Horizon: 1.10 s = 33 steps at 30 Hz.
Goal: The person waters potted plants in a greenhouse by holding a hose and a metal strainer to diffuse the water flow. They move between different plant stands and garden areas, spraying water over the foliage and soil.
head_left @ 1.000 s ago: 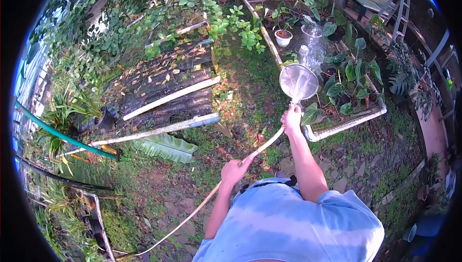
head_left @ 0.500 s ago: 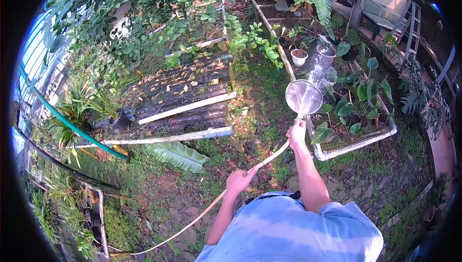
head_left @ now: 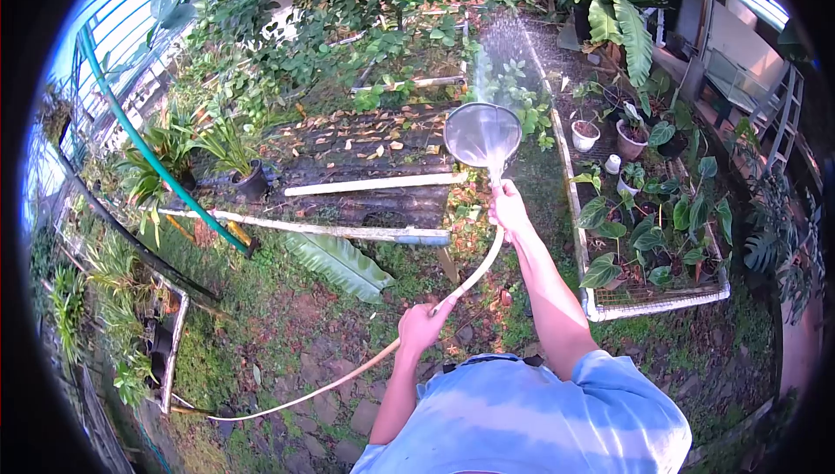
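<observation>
My right hand (head_left: 509, 206) is closed around the neck of a watering hose (head_left: 480, 270), just below its wide round sprinkler head (head_left: 483, 133). Water (head_left: 500, 56) sprays from the head, forward over the ground and the leafy plants beside the frame. Further back along the same hose, my left hand (head_left: 424, 326) is wrapped round it at waist height. From there the pale hose trails down to the lower left across the stony ground.
On the right, a white-framed mesh bed (head_left: 657, 304) holds potted plants, among them a white pot (head_left: 584, 135). To the left lies a low bench with dark sheeting and dry leaves, edged by a white pipe (head_left: 374, 184). A teal pipe (head_left: 143, 143) slants across the left.
The sprinkler head and my right hand have swung left, carrying the spray off the potted plants toward the path. The view has turned slightly; both hands keep their hold.
</observation>
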Each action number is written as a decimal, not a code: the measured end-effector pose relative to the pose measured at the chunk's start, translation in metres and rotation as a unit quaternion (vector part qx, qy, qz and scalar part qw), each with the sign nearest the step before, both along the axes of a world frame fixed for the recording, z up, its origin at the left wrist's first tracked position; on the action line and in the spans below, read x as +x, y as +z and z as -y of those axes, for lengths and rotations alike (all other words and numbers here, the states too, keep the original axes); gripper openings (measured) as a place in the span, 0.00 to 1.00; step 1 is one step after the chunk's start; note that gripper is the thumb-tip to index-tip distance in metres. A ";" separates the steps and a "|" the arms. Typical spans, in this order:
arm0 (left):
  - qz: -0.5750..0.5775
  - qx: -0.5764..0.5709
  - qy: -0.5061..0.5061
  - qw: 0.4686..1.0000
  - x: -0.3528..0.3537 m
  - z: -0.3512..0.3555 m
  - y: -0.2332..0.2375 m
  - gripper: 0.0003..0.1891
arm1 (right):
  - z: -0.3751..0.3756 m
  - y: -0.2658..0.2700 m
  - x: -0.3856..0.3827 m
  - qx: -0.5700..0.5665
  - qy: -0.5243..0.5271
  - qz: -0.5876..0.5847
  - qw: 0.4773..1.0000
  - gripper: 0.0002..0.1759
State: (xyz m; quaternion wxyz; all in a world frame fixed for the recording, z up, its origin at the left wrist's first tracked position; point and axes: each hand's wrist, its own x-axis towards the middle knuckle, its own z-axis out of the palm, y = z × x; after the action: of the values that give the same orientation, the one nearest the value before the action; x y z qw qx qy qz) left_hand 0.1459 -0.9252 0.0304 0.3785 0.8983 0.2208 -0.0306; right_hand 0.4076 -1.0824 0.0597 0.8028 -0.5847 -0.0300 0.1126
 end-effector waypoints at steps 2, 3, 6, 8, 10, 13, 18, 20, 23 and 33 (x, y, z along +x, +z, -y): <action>0.000 0.006 0.008 1.000 -0.005 -0.005 -0.013 0.39 | -0.008 -0.010 -0.005 0.017 -0.036 -0.012 0.999 0.06; -0.006 -0.003 0.010 1.000 -0.010 -0.005 -0.005 0.39 | -0.012 -0.016 -0.006 0.024 -0.052 -0.019 0.998 0.06; -0.061 -0.022 -0.042 0.997 -0.022 -0.018 -0.025 0.38 | -0.009 -0.043 -0.022 -0.009 -0.027 -0.060 0.998 0.09; -0.074 -0.047 -0.061 0.994 -0.036 -0.023 -0.039 0.35 | -0.003 -0.068 -0.028 0.029 0.002 -0.101 0.994 0.08; -0.027 -0.070 -0.039 0.996 -0.058 -0.024 -0.059 0.33 | 0.005 -0.082 -0.028 0.057 -0.012 -0.105 0.993 0.07; -0.122 -0.015 0.044 0.991 -0.103 -0.056 -0.118 0.28 | 0.024 -0.076 -0.013 0.055 -0.011 -0.114 0.992 0.11; -0.188 0.100 0.201 0.956 -0.203 -0.083 -0.178 0.30 | 0.029 -0.077 0.010 0.006 0.026 -0.133 0.991 0.08; -0.156 0.084 0.279 0.944 -0.205 -0.070 -0.158 0.35 | 0.024 -0.100 0.022 0.025 0.067 -0.192 0.979 0.07; -0.152 0.014 0.373 0.915 -0.203 -0.050 -0.123 0.36 | 0.015 -0.109 0.022 0.071 0.111 -0.198 0.971 0.06; -0.100 0.081 0.349 0.928 -0.142 0.070 -0.084 0.37 | 0.119 -0.137 0.113 0.094 -0.074 -0.100 0.988 0.11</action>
State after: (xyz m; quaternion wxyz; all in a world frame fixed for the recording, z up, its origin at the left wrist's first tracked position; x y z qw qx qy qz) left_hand 0.0044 -0.9947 -0.0534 0.2675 0.7843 0.5589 0.0312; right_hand 0.5201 -1.2017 -0.0775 0.8592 -0.4932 0.0835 0.1077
